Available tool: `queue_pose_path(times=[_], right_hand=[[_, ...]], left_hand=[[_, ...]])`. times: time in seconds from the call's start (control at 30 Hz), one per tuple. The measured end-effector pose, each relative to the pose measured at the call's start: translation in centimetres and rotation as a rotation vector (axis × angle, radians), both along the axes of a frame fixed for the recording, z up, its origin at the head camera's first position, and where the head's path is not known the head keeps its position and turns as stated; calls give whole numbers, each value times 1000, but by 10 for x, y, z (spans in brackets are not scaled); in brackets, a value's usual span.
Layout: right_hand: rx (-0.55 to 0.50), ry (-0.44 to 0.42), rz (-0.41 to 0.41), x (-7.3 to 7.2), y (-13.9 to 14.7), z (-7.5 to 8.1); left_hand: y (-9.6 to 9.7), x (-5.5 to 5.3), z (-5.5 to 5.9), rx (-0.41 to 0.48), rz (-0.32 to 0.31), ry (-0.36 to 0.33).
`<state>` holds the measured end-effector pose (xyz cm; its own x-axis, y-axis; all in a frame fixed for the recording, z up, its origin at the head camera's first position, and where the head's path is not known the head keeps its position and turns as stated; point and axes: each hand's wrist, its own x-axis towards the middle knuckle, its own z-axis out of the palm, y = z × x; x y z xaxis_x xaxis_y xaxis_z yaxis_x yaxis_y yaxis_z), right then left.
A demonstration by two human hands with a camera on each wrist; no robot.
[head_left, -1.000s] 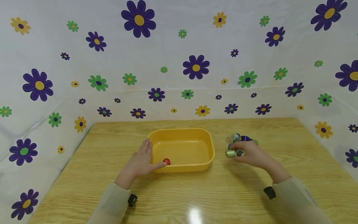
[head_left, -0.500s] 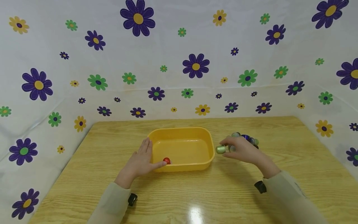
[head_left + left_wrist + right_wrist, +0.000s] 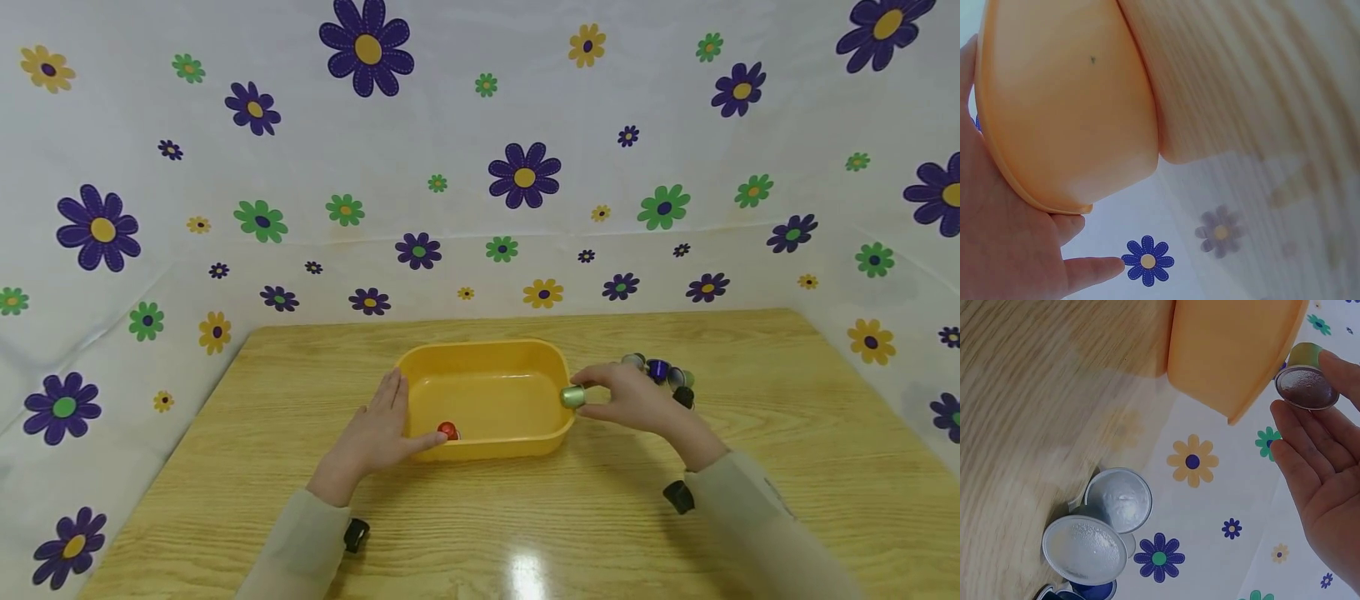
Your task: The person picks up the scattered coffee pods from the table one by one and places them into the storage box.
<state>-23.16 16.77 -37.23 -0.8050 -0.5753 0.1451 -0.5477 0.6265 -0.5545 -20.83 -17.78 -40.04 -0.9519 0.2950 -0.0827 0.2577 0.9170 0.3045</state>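
Observation:
My right hand pinches a light green coffee capsule between thumb and fingertips, at the right rim of a yellow plastic tub. In the right wrist view the capsule's round foil lid faces the camera. On the tub's left side rests my left hand, fingers straight along the rim and thumb reaching over the front corner. A red capsule lies inside the tub near that thumb, partly hidden by the front wall.
Right of the tub, behind my right hand, several more capsules lie in a group, among them a blue one and a dark one. A flowered white cloth stands behind the wooden table and at both sides.
My right hand has lifted the green capsule from the group and carried it left to the tub's right rim. The left hand and tub have stayed put.

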Motion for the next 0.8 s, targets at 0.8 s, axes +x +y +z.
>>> queue_pose_path(times=[0.8], right_hand=[[-30,4,30,-3,-12,3]], left_hand=[[-1,-1,-2,1,-3,10]])
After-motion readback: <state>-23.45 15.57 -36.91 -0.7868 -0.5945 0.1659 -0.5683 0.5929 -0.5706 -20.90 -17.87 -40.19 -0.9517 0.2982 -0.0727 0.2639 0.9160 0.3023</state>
